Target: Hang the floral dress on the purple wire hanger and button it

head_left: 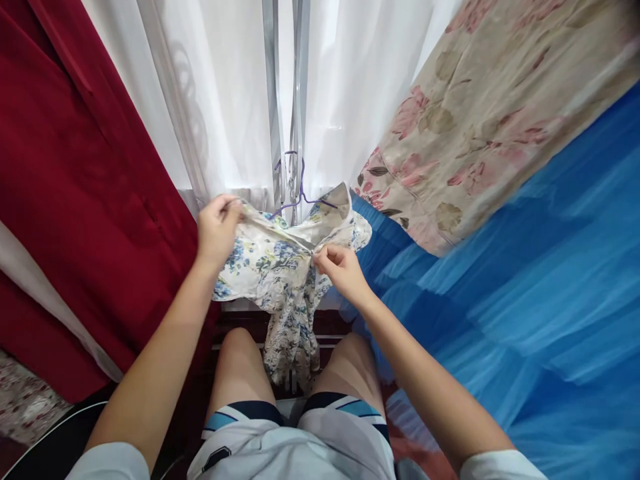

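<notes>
A white floral dress with blue and yellow print hangs on a thin purple hanger in front of me. My left hand pinches the neckline edge near the shoulder on the left and draws it outward. With thumb and forefinger, my right hand grips the point where the two neckline edges meet at the front. The hanger's hook goes up toward grey vertical straps. Folds hide part of the skirt, which falls narrowly between my knees.
White curtains stand behind the dress. Dark red cloth hangs at left. At right are a beige cloth with pink flowers and blue tulle. A dark rounded object with a pale rim sits lower left.
</notes>
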The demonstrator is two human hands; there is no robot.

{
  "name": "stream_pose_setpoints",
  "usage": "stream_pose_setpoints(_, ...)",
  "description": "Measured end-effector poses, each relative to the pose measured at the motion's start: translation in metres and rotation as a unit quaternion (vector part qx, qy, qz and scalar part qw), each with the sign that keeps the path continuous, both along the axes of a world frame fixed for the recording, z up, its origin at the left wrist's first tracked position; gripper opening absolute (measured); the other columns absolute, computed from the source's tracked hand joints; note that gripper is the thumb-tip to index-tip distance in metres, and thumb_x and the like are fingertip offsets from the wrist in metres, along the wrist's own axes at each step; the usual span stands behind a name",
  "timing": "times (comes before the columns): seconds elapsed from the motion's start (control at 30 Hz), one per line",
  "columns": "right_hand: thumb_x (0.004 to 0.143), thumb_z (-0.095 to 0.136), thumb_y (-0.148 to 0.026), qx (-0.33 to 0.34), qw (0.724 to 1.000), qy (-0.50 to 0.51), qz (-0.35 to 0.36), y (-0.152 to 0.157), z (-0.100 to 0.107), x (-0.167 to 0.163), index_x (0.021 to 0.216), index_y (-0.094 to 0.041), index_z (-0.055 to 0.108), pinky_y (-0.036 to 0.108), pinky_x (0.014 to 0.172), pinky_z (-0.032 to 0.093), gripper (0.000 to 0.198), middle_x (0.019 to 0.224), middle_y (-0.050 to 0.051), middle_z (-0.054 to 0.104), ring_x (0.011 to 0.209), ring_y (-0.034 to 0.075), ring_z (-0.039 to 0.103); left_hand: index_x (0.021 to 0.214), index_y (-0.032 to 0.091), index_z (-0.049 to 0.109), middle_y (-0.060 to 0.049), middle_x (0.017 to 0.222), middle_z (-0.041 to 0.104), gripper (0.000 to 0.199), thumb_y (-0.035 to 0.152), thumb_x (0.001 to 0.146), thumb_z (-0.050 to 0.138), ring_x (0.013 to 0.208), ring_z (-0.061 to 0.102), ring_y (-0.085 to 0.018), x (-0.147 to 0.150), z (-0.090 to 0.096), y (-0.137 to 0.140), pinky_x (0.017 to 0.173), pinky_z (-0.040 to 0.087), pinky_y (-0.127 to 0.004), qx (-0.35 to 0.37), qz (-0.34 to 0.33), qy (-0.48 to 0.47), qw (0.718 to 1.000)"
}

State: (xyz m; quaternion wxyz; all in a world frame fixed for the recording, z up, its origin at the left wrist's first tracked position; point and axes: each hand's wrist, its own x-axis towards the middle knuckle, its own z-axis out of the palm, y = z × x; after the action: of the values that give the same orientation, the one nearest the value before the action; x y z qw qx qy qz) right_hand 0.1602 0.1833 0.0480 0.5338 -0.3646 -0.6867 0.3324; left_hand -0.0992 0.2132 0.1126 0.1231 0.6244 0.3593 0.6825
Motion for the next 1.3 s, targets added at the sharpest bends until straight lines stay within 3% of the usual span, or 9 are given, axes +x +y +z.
stream_pose_setpoints(0.13,0.084,0.057,-0.029,-0.045,0.998,-0.021,0.027,-0.013,-0.028,0.004,0.060,-0.019,0.049,0.024,0.052,0.032,0.027,0.057,-0.003,0.052,0.053,0.010,0.043,0.088,0.014,0.068,-0.002,0.078,0.065,0.025,0.036,0.076,0.074,0.070,0.059,-0.013,-0.041,-0.059,0.012,0.068,0.047,-0.021,-0.108,-0.085,-0.194,0.971)
stream_pose_setpoints(0.23,0.082,0.059,-0.034,-0.094,0.995,0.008,0.017,-0.014,-0.061,-0.001,0.059,-0.019,0.051,0.024,0.052,0.034,0.028,0.055,-0.002,0.053,0.052,0.011,0.045,0.081,0.015,0.063,-0.002,0.076,0.063,0.029,0.039,0.071,0.076,0.071,0.059,-0.012,-0.032,-0.109,0.011,0.070,0.047,-0.022,-0.143,-0.094,-0.302,0.938)
stream_pose_setpoints(0.37,0.079,0.058,-0.039,-0.128,0.987,0.066,-0.066,-0.006,-0.098,0.006,0.057,-0.020,0.048,0.024,0.048,0.032,0.031,0.054,-0.001,0.053,0.048,0.011,0.043,0.083,0.016,0.060,-0.003,0.079,0.062,0.032,0.047,0.079,0.067,0.073,0.059,-0.013,0.000,-0.152,0.000,0.071,0.047,-0.023,-0.160,-0.088,-0.283,0.942)
stream_pose_setpoints(0.53,0.082,0.049,-0.040,-0.127,0.978,0.070,-0.147,0.003,-0.117,0.030,0.059,-0.022,0.047,0.025,0.048,0.032,0.029,0.052,-0.001,0.049,0.048,0.012,0.040,0.084,0.016,0.065,-0.002,0.077,0.062,0.025,0.041,0.081,0.068,0.073,0.057,-0.014,0.018,-0.175,-0.018,0.070,0.045,-0.023,-0.186,-0.100,-0.166,0.963)
stream_pose_setpoints(0.8,0.074,0.058,-0.031,-0.158,0.971,-0.085,-0.156,0.001,-0.132,0.030,0.060,-0.020,0.057,0.028,0.055,0.040,0.018,0.053,0.002,0.059,0.052,0.017,0.053,0.100,0.018,0.066,-0.009,0.110,0.068,0.030,0.044,0.094,0.053,0.102,0.062,-0.020,0.077,-0.152,-0.039,0.092,0.047,-0.031,-0.171,-0.211,-0.059,0.961)
stream_pose_setpoints(0.87,0.076,0.060,-0.035,-0.126,0.966,-0.095,-0.207,0.005,-0.122,0.031,0.082,-0.019,0.063,0.030,0.063,0.044,0.017,0.072,0.005,0.067,0.063,0.020,0.058,0.101,0.018,0.065,-0.010,0.118,0.066,0.028,0.041,0.096,0.052,0.112,0.060,-0.021,0.094,-0.135,-0.045,0.097,0.044,-0.031,-0.150,-0.252,-0.031,0.956)
stream_pose_setpoints(1.0,0.078,0.066,-0.047,0.004,0.962,-0.058,-0.267,0.027,-0.090,0.029,0.131,-0.019,0.041,0.038,0.071,0.052,0.065,0.111,0.013,0.064,0.075,0.022,0.063,0.098,0.017,0.064,-0.008,0.111,0.066,0.024,0.037,0.097,0.050,0.110,0.059,-0.021,0.118,-0.109,-0.055,0.098,0.043,-0.030,-0.124,-0.309,0.032,0.942)
stream_pose_setpoints(1.13,0.076,0.071,-0.040,-0.061,0.978,0.040,-0.195,0.065,-0.066,0.030,0.128,-0.020,0.034,0.039,0.066,0.057,0.066,0.085,0.006,0.067,0.063,0.022,0.066,0.095,0.017,0.064,-0.003,0.088,0.063,0.026,0.038,0.097,0.050,0.084,0.059,-0.016,0.129,-0.104,-0.065,0.079,0.045,-0.026,-0.148,-0.292,0.084,0.941)
stream_pose_setpoints(1.3,0.083,0.057,-0.030,-0.159,0.948,0.093,-0.259,0.094,-0.065,0.061,0.121,-0.018,0.033,0.036,0.057,0.057,0.046,0.063,-0.003,0.059,0.053,0.021,0.063,0.096,0.018,0.065,-0.003,0.088,0.064,0.026,0.037,0.097,0.048,0.083,0.059,-0.016,0.130,-0.096,-0.085,0.078,0.045,-0.025,-0.157,-0.290,0.144,0.933)
